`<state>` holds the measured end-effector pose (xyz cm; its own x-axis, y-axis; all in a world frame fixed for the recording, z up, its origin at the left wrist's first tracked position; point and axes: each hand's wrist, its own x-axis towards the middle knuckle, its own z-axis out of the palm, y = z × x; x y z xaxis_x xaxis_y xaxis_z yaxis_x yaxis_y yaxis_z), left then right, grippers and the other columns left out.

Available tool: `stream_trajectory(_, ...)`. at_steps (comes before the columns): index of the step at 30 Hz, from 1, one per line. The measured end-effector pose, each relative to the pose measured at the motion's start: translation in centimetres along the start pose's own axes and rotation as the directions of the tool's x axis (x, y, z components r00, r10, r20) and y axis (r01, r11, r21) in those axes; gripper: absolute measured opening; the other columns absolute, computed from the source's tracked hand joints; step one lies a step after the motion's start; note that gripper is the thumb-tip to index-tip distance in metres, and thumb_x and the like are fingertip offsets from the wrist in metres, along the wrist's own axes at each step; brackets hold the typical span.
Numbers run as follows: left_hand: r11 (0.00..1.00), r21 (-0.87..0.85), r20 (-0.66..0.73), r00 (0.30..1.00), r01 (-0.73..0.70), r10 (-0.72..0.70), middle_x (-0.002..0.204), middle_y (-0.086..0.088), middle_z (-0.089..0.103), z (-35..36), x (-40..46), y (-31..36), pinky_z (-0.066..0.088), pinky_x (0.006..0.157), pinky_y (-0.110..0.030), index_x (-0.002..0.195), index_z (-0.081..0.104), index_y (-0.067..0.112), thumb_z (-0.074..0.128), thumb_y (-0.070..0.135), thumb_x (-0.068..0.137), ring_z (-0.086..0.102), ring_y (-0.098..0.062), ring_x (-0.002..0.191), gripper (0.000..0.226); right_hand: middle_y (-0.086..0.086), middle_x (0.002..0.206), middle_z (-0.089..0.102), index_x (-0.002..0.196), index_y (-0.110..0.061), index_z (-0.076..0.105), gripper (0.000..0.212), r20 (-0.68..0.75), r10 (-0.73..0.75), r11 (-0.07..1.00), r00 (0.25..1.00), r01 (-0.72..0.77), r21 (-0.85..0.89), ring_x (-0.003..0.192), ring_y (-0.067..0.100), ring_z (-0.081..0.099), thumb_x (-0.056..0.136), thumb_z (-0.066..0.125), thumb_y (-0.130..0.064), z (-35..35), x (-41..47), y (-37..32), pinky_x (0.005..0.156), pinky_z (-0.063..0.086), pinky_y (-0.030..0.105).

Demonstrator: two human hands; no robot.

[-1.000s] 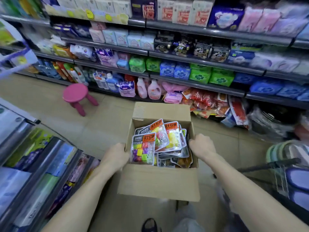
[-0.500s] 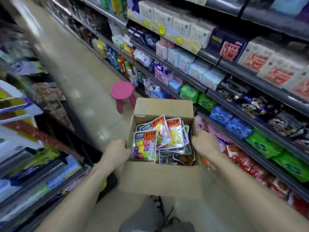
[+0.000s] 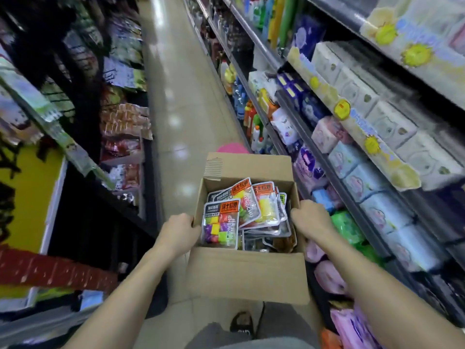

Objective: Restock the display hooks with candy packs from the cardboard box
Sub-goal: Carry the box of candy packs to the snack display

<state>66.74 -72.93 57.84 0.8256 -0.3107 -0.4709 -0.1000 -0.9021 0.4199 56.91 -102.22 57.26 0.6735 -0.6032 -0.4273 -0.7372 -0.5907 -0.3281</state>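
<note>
At lower centre of the frame, the left hand (image 3: 180, 231) and right hand (image 3: 310, 220) grasp the sides of the box (image 3: 247, 275), full of candy packs (image 3: 221, 222). No hooks are visible; restocking seems unstarted.

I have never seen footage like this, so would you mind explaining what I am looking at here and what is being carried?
There is no machine: a camera worn on a person's head looks forward and down a shop aisle. The bare left hand and right hand each grip a side of an open brown cardboard box, carried in the air. Inside lie colourful plastic candy packs in a loose pile. A pink round stool peeks out beyond the box, and stocked shelves line the right.
</note>
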Motion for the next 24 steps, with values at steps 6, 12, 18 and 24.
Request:
stream_trajectory(6, 0.984, -0.065, -0.090, 0.981, 0.165, -0.170, 0.087, -0.017, 0.070, -4.6, 9.9, 1.2, 0.039, 0.063, -0.036, 0.064, 0.048, 0.015, 0.056, 0.020, 0.093, 0.063, -0.039, 0.082, 0.030, 0.028, 0.123, 0.067, 0.107, 0.000, 0.067, 0.028, 0.083, -0.147, 0.987, 0.986, 0.152, -0.056, 0.112, 0.044, 0.062, 0.090, 0.051, -0.015, -2.3, 13.5, -9.1, 0.083, 0.047, 0.040)
stream_trajectory(12, 0.922, -0.178, -0.158, 0.914, 0.345, -0.373, 0.083, -0.016, 0.068, -8.9, 18.9, 1.7, 0.034, 0.062, -0.037, 0.062, 0.044, 0.016, 0.057, 0.019, 0.093, 0.063, -0.040, 0.085, 0.033, 0.026, 0.115, 0.071, 0.103, -0.002, 0.070, 0.031, 0.209, -0.327, 0.926, 0.921, 0.357, -0.121, 0.104, 0.043, 0.066, 0.089, 0.050, -0.020, -2.9, 26.9, -20.2, 0.076, 0.046, 0.038)
stream_trajectory(18, 0.817, -0.335, -0.170, 0.823, 0.469, -0.542, 0.077, -0.006, 0.067, -14.8, 25.8, 0.8, 0.040, 0.060, -0.036, 0.072, 0.060, 0.010, 0.056, 0.019, 0.092, 0.065, -0.032, 0.079, 0.022, 0.028, 0.118, 0.070, 0.112, 0.000, 0.070, 0.032, 0.261, -0.459, 0.846, 0.849, 0.508, -0.165, 0.109, 0.043, 0.065, 0.092, 0.051, -0.018, -3.7, 35.6, -33.4, 0.083, 0.050, 0.039)
stream_trajectory(24, 0.736, -0.440, -0.167, 0.758, 0.515, -0.631, 0.076, -0.005, 0.065, -19.5, 33.6, -3.8, 0.037, 0.059, -0.036, 0.067, 0.054, 0.019, 0.056, 0.020, 0.095, 0.062, -0.030, 0.077, 0.028, 0.029, 0.118, 0.070, 0.112, 0.002, 0.070, 0.034, 0.319, -0.544, 0.746, 0.776, 0.621, -0.238, 0.110, 0.043, 0.065, 0.095, 0.049, -0.018, -0.9, 42.1, -45.6, 0.084, 0.051, 0.038)
